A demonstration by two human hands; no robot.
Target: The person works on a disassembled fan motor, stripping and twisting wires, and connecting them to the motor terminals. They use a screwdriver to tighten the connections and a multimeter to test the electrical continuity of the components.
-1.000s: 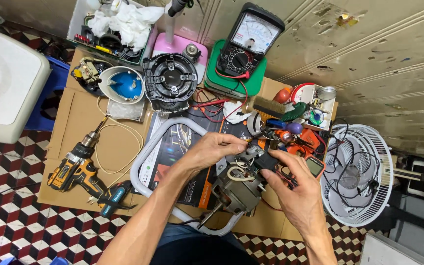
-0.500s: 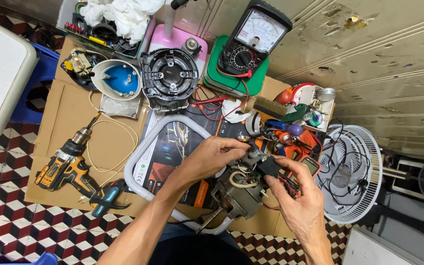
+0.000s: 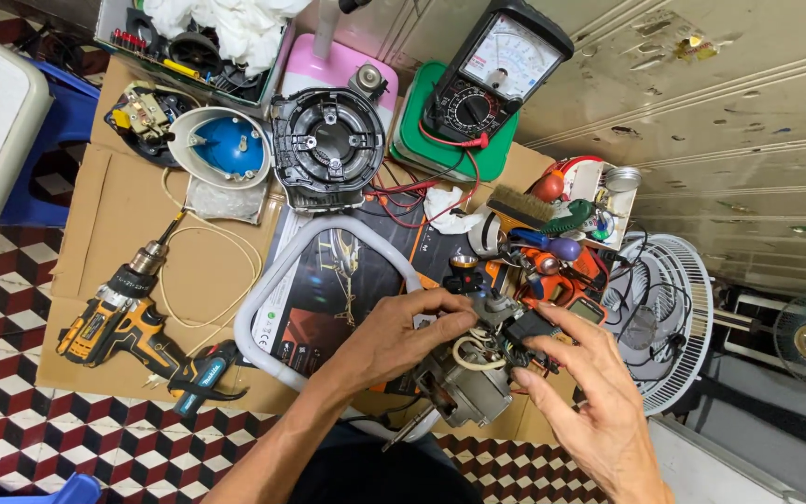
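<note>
1. Our left hand [image 3: 401, 334] lies curled over the top of the small electric motor [image 3: 464, 378], fingers half closed, thumb and fingertips pressing on the motor's upper end near its shaft.
2. Our right hand [image 3: 590, 401] comes in from five o'clock with fingers loosely spread; its thumb and forefinger pinch the black switch block [image 3: 526, 329] that sits at the motor's two o'clock side. The other fingers are fanned out and hold nothing.
3. The motor sits low in the centre of the view, over the near edge of the cardboard sheet [image 3: 114, 243], with pale wires looped at its top; whether it rests on the sheet or is held up by the hands, we cannot tell.
4. At twelve o'clock from the motor stands a black round fan housing [image 3: 328, 145], and at its nine o'clock side a white bowl-shaped cover with a blue inside [image 3: 221, 149].
5. The tray [image 3: 109, 37] at eleven o'clock holds white rags, a black round part and small tools.
6. At one o'clock an analog multimeter [image 3: 492, 70] leans on a green pad, its red lead trailing down.
7. The small white box [image 3: 599, 191] at two o'clock holds a brush, a green-handled tool and a little tin.
8. A yellow cordless drill [image 3: 118, 313] lies at nine o'clock on the cardboard, and a white fan grille [image 3: 673, 327] lies at three o'clock.
</note>
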